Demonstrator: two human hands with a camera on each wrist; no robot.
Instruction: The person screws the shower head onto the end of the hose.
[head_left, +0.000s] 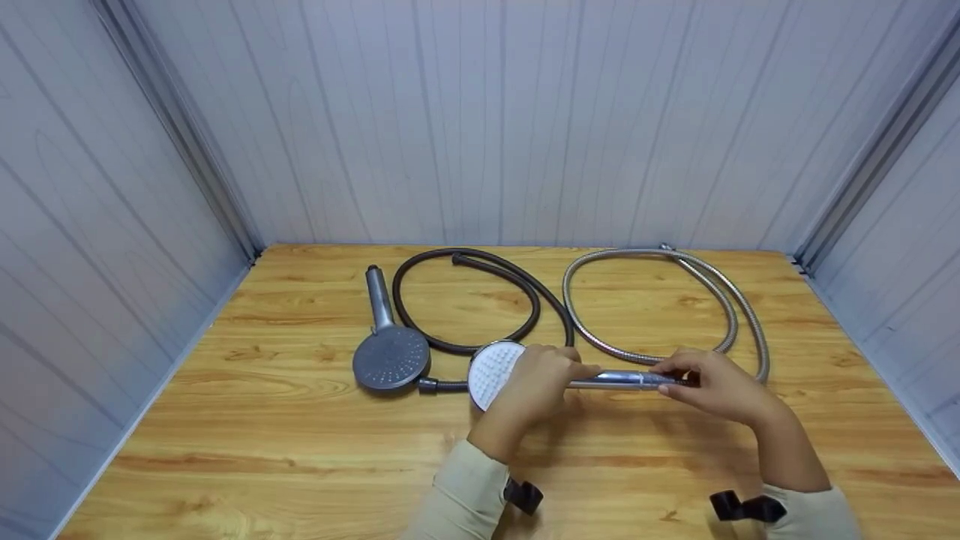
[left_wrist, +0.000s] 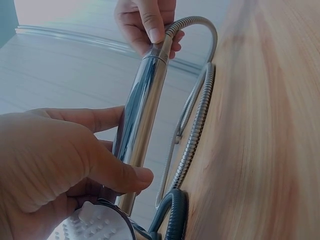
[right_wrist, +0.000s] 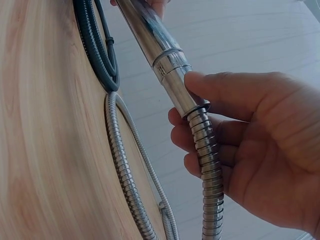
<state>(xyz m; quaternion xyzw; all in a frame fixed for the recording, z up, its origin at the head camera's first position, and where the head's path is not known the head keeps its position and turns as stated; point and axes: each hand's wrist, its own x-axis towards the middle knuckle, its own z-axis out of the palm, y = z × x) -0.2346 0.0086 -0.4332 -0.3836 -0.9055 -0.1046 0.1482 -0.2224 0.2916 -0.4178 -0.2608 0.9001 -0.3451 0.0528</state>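
Observation:
My left hand grips the chrome handle of a hand shower whose white nozzle face is turned up to the left. At the handle's far end, my right hand pinches the metal end nut of a silver shower hose between thumb and fingers. In the right wrist view, nut and handle meet in one line, with a ring seam between them. From the nut, the ribbed hose runs down past my right fingers. The handle is held level above the wooden table.
A grey hand shower lies on the table at left, its handle pointing back. Beside it, a black hose lies coiled, one end near the grey head. The silver hose loops at back right. Pale panels enclose the back and sides.

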